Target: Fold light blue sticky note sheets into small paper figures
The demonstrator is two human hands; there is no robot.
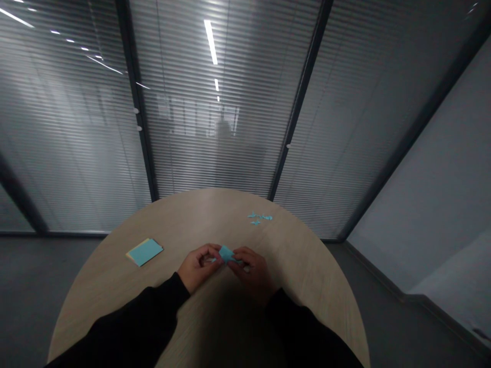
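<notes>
Between my two hands is a small piece of folded light-blue paper (226, 253), held above the near middle of the table. My left hand (200, 265) pinches its left side with the thumb and fingers. On the right side, my right hand (251, 270) grips the paper in the same way, fingers curled. The fingertips hide parts of the paper, so its exact folded shape is hard to make out. Both sleeves are black.
A round wooden table (299, 266) lies under my hands. A stack of blue and yellowish paper sheets (146, 252) rests at the left. Several small blue folded paper pieces (260, 217) lie at the back right. Glass panels with blinds (218, 153) stand behind.
</notes>
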